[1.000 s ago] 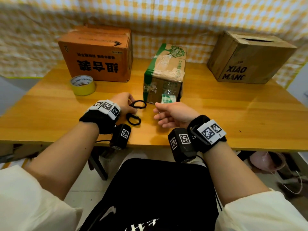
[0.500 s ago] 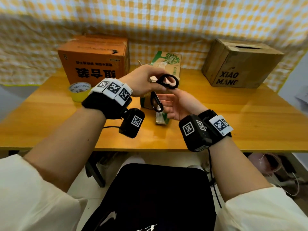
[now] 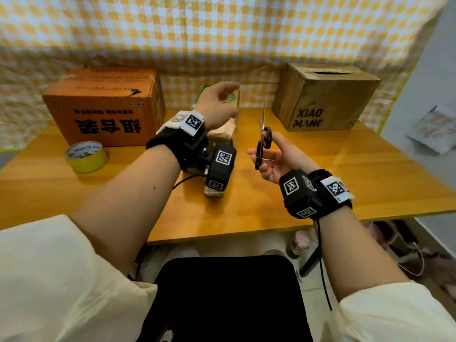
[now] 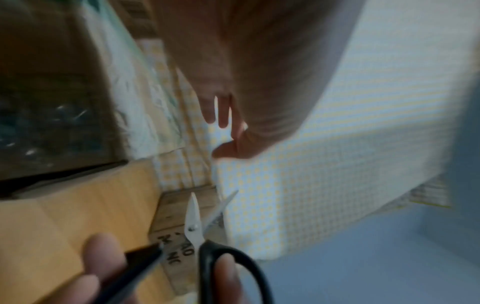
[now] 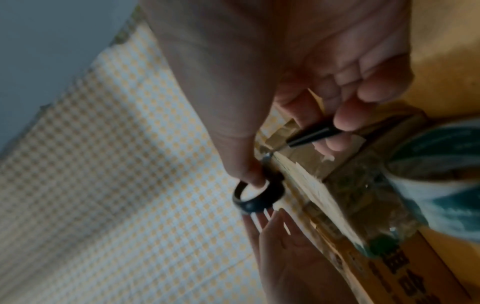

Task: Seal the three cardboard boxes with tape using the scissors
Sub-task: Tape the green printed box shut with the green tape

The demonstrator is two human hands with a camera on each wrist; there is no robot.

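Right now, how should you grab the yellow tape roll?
Grip the yellow tape roll across its rim, from above: it lies flat on the wooden table, hole up, beside the orange box. The free left hand could; the right hand holds the scissors.

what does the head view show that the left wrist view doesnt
Only the head view shows the yellow roll of tape beside the orange cardboard box on the wooden table, and that the right hand is the one that grips the black-handled scissors.

Only the left wrist view shows the scissor blades spread apart, with fingers through the handle loops.

Both show the scissors, the open left hand, the brown cardboard box marked XIAO MANG and the yellow checked cloth behind.
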